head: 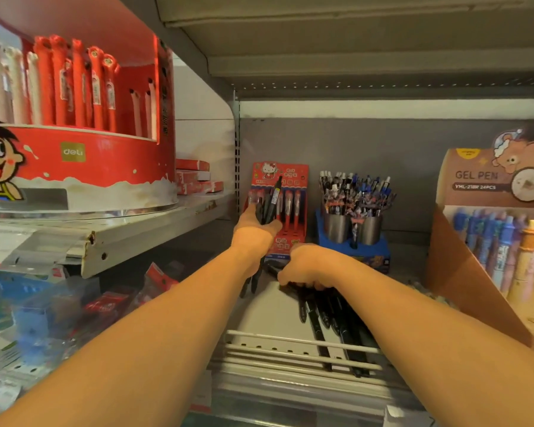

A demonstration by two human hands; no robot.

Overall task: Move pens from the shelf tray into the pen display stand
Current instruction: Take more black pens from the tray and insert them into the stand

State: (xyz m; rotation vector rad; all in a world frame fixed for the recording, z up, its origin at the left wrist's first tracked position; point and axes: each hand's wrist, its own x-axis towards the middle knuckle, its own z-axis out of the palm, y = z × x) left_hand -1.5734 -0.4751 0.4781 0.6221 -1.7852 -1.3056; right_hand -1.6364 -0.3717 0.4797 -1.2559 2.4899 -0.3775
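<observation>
My left hand point(253, 232) grips a small bundle of black pens point(270, 203), held upright in front of the red pen display stand point(293, 180) at the back of the shelf. Several red pens stand in that stand. My right hand point(305, 266) reaches down, fingers curled around black pens point(327, 306) that lie in a loose pile on the grey shelf tray point(290, 340). Its fingertips are hidden behind the pile.
A blue holder with two metal cups of pens point(353, 223) stands right of the stand. A brown gel pen box point(490, 217) fills the right side. A red round pen carousel point(80, 143) sits on the upper left shelf. Packaged goods point(43, 315) crowd the lower left.
</observation>
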